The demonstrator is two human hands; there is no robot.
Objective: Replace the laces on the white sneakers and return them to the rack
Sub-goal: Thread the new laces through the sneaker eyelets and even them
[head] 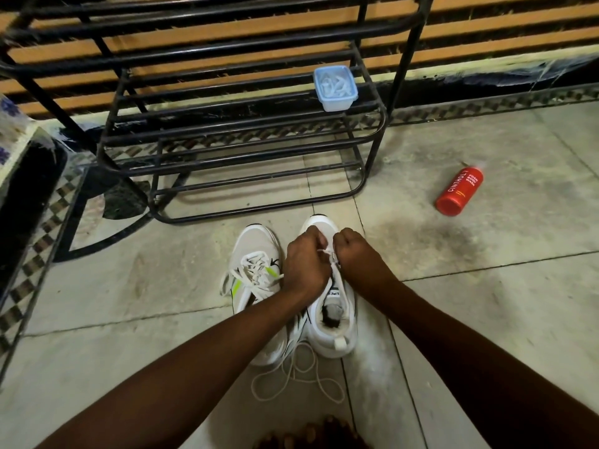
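Left hand (304,264) and right hand (355,254) fisted, each pinching lace (325,252), over right sneaker (334,322), forearms converging

Head camera looks forward and down, close above the sneakers (254,244).

Grey tiled floor (486,319) meets striped wall (502,37).

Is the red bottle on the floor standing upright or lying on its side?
Lying on its side: the red bottle rests lengthwise on the floor, label facing up.
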